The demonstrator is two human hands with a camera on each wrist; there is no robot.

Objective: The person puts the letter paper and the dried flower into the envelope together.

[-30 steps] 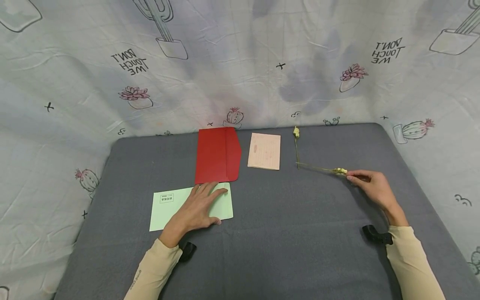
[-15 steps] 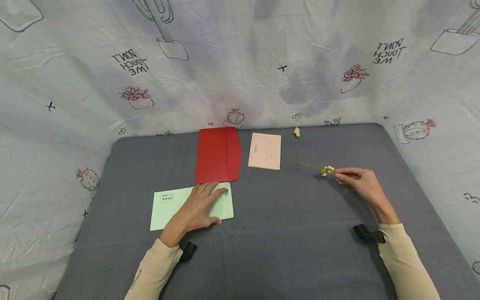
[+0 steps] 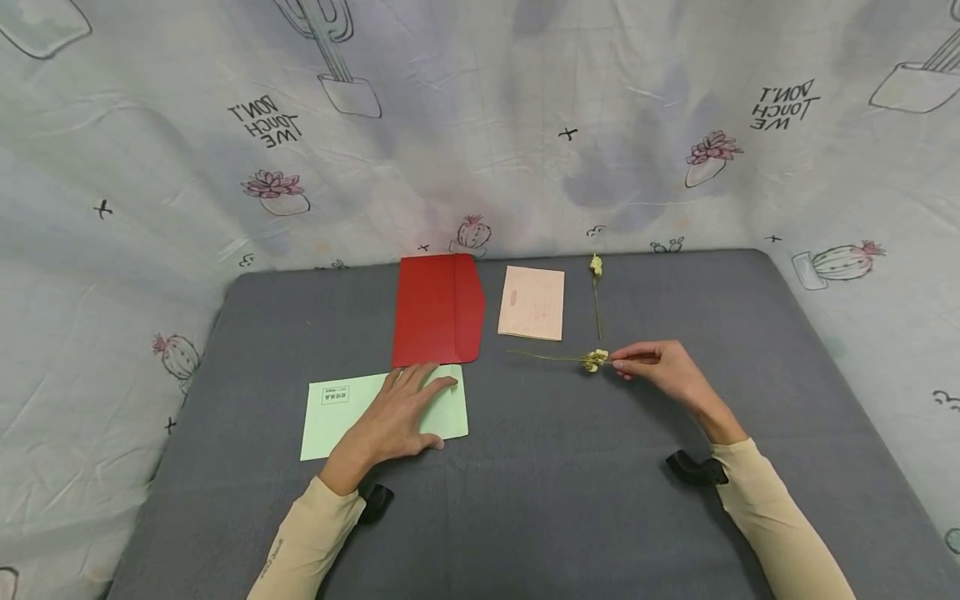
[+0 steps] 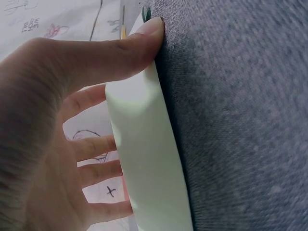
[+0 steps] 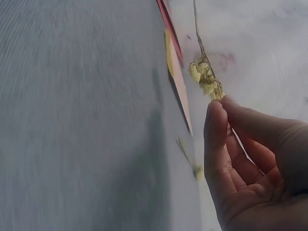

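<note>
A person's left hand [image 3: 397,425] lies across a pale green, rectangular paper piece [image 3: 341,417] at the left of a dark gray cloth tabletop [image 3: 540,500], its fingers spread wide toward the paper's far edge and its thumb at the near edge, gripping nothing tightly. Just beyond the fingertips sits a flat red paper envelope [image 3: 427,308], its angled flap facing right; farther right lies a tan, wood-grained rectangular card [image 3: 531,302]. Near that card's near edge, a dried-looking yellow flower sprig [image 3: 595,361] points its thin stem left, its head end held in a narrow pinch by thumb and fingers of the right hand [image 3: 663,371]. A 2nd yellow sprig [image 3: 596,266] lies on the far side, right of the card, its stem toward the viewer. The likeliest mishap is damage to the held sprig: squeezing too hard could crush the blossoms, while too light a pinch could let it drop. The long free stem could snag on the card and snap, and a sideways drag by the left hand could crease or shift the green paper. Crumpled, papery petals and a wiry stem contrast with smooth, stiff-looking card, thin flat paper and coarsely woven cloth.
</note>
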